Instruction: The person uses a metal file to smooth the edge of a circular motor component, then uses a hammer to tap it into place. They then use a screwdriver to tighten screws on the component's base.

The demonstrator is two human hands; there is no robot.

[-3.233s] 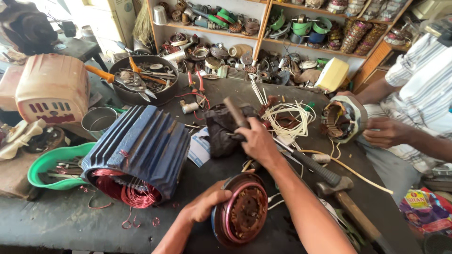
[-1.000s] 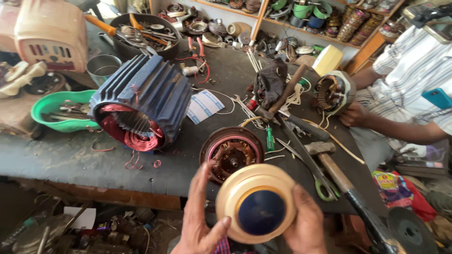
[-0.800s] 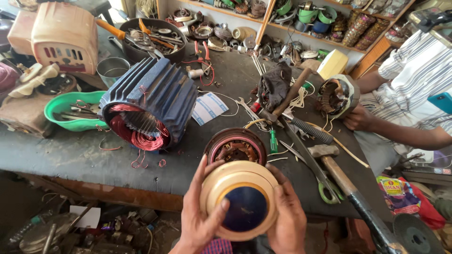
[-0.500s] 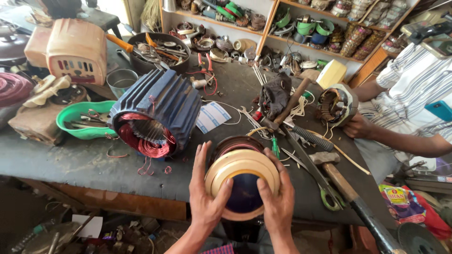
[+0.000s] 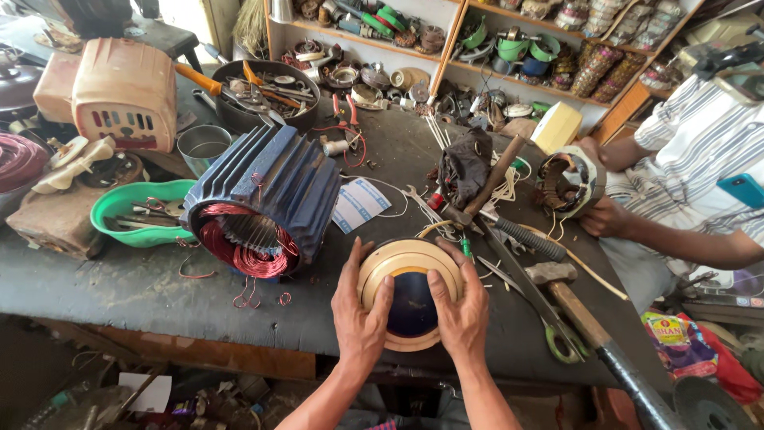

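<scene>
Lower centre of frame: your left hand [image 5: 360,312] and right hand [image 5: 458,310], fingers spread, pressing on the cream round cover [image 5: 408,291].
Cover position: flat on the dark workbench [image 5: 119,279], just right of the blue motor stator [image 5: 259,199].
Progress: cover looks seated; fastening apparently left.
Right of frame: hammer [image 5: 581,314] lies untouched.

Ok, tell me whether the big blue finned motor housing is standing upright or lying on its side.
On its side. The blue motor housing rests on the workbench, its open end with copper windings facing sideways.
</scene>
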